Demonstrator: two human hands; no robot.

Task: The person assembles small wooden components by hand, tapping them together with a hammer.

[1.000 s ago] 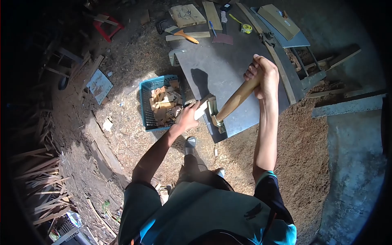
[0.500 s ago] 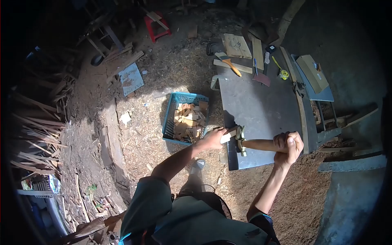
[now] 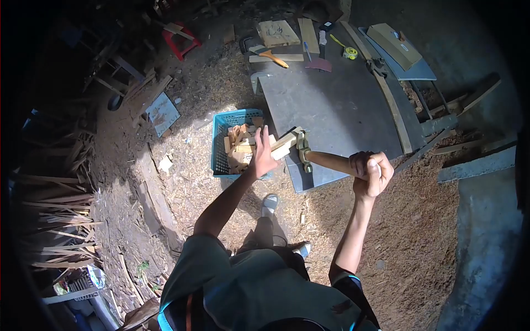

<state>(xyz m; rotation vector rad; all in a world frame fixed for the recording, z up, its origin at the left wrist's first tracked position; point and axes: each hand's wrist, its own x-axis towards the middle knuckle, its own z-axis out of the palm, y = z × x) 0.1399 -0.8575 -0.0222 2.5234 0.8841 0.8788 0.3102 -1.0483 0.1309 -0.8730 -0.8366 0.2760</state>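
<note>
Firmly, the closed right hand (image 3: 374,173) grips the hammer (image 3: 330,161).

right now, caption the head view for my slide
Right hand gripping a hammer at a dark tabletop, left hand open beside wood strips, near a basket of offcuts

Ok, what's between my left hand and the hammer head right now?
Pale wood: it spans the short stretch from beside the left hand to the hammer head, in the head view.
</note>
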